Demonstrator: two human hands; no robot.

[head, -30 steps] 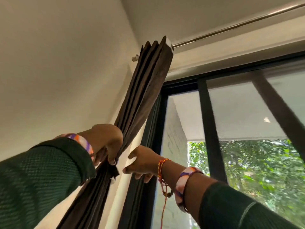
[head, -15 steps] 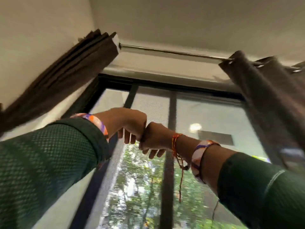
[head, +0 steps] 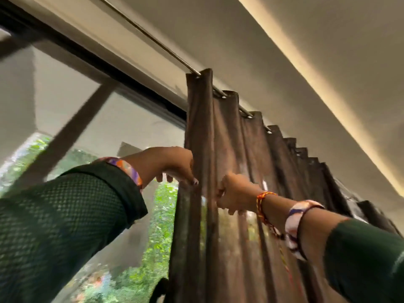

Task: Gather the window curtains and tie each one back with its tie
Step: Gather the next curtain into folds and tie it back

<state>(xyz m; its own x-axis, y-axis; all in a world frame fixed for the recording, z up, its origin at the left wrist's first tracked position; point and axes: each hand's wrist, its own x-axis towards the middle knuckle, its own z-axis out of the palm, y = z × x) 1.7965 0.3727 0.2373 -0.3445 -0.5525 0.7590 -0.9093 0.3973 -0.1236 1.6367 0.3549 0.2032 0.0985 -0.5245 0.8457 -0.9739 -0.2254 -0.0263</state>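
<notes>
Left hand (head: 175,166) fingers curled, pinching the leading edge of the brown curtain (head: 229,193) at frame centre. Right hand (head: 235,194) just right of it, fist closed on a fold of the same curtain, knuckles toward camera. Curtain hangs on grommets from a metal rod (head: 153,40) running from top centre down toward the right, still spread in pleats. Window frame (head: 91,60) and glass at left, foliage outside. Ceiling upper right. Both arms raised, green sleeves, bangle (head: 295,226) on right wrist.

Both hands' grip moved onto the right curtain (head: 220,132).
</notes>
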